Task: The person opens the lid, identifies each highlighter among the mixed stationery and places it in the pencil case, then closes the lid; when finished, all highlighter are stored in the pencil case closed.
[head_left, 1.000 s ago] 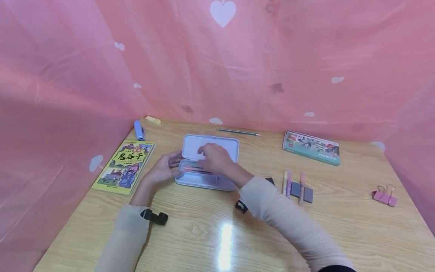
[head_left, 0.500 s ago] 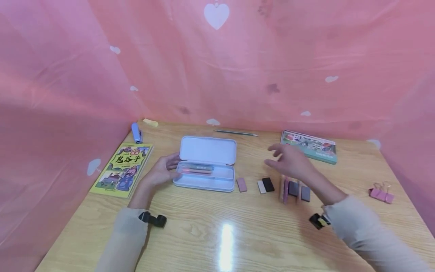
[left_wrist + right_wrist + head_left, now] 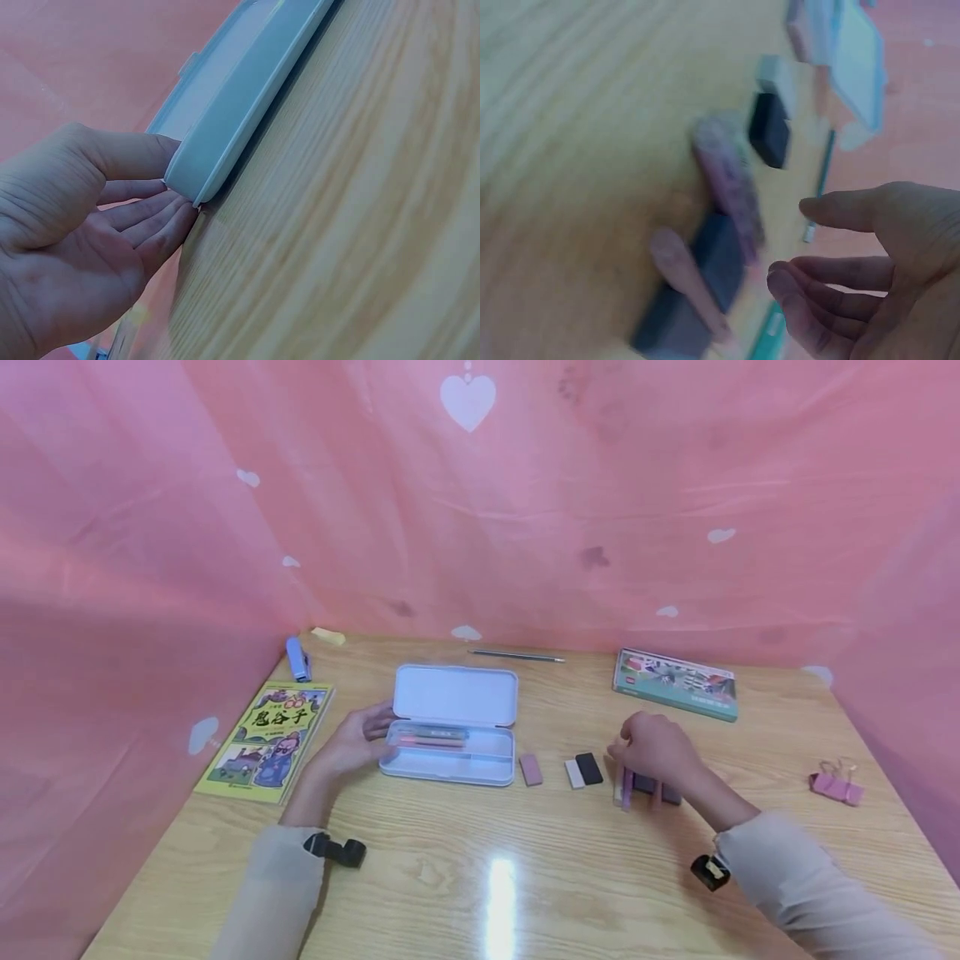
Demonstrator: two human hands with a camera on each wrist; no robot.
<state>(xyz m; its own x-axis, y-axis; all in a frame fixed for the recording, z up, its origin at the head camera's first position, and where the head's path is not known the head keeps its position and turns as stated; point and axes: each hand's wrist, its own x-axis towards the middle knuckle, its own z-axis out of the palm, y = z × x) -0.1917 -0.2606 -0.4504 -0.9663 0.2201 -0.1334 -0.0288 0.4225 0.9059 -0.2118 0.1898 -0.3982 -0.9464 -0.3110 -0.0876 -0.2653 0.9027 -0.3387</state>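
Hovering my right hand (image 3: 660,750) above the pens, thumb and fingertips parted, nothing pinched.
A hasty pinch could, I judge, catch both the purple pen (image 3: 726,184) and the pale pen (image 3: 618,783), since they lie side by side; a stray fingertip could roll the pink pen (image 3: 690,285) off the dark blocks (image 3: 724,259) it lies across. My fingers curve loosely toward the outstretched thumb, hiding the pens' far ends from the head view. Further left, beyond the erasers (image 3: 588,769), my left hand (image 3: 351,742) holds the open pencil case (image 3: 487,779) at its left end, thumb opposite fingers; tugging there could shift the pens inside.
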